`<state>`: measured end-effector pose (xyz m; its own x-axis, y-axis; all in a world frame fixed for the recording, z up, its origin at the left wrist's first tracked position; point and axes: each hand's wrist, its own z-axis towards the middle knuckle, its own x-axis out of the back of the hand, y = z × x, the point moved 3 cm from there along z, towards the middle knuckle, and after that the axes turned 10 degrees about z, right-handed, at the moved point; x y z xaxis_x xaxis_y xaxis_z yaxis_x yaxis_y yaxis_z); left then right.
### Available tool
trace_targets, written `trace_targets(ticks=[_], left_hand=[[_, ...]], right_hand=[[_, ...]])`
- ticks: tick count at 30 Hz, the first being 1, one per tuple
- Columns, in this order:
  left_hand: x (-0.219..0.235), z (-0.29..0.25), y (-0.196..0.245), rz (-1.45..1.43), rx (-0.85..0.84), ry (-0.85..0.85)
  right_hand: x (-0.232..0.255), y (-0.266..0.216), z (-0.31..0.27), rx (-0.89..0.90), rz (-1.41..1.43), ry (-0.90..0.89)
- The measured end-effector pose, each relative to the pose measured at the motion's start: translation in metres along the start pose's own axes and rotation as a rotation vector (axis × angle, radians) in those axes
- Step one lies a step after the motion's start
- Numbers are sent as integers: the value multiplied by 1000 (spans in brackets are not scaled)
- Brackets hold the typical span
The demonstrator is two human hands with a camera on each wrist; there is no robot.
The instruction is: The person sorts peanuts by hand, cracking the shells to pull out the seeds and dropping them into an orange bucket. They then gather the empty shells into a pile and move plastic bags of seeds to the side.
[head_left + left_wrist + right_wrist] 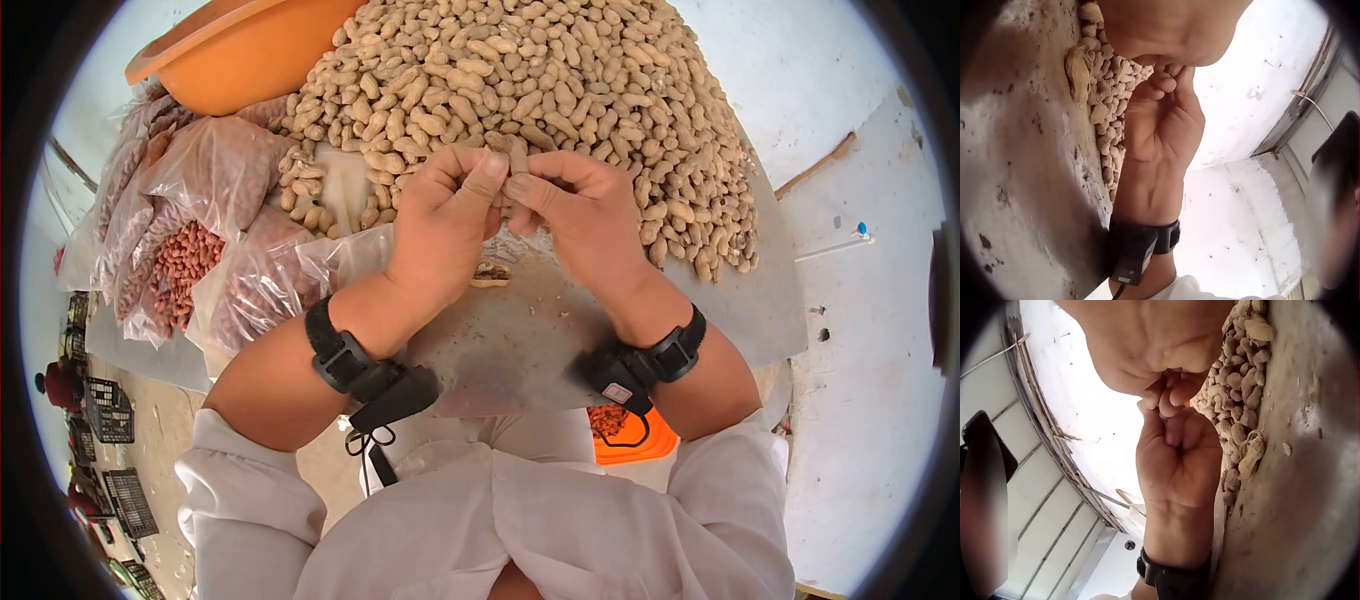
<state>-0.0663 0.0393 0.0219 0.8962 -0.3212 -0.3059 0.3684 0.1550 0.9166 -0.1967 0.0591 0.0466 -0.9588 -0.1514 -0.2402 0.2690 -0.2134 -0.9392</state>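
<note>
My left hand (pixel 435 220) and right hand (pixel 600 220) meet over the near edge of a big heap of peanuts (pixel 560 70). Thumbs and fingertips come together around a peanut (pixel 518 155), which both hands pinch. Most of it is hidden by the fingers. In the left wrist view the right hand (pixel 1160 134) faces the camera with curled fingers, and the right wrist view shows the left hand (pixel 1179 456) likewise. An empty-looking piece of peanut shell (pixel 490 273) lies on the metal tabletop (pixel 500 340) just below the hands.
Clear plastic bags (pixel 215 165) of reddish shelled peanuts (pixel 185 265) lie at the left. Behind them an orange basin (pixel 240 60) leans against the heap. Under the table's front edge is an orange container (pixel 640 445) with reddish contents. Black crates (pixel 130 500) stand on the floor.
</note>
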Motion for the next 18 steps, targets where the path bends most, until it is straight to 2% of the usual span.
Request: trace_targets(ticks=[3, 6, 12, 18], left_hand=[[-4, 0, 5, -24, -33, -30], [-2, 1, 6, 16, -13, -17], [0, 1, 1, 0, 1, 11], [2, 1, 2, 53, -21, -44]], right_hand=[[2, 9, 5, -70, 279, -34], [5, 14, 6, -84, 418, -46], [3, 20, 4, -128, 587, -24], [2, 19, 3, -102, 551, -15]])
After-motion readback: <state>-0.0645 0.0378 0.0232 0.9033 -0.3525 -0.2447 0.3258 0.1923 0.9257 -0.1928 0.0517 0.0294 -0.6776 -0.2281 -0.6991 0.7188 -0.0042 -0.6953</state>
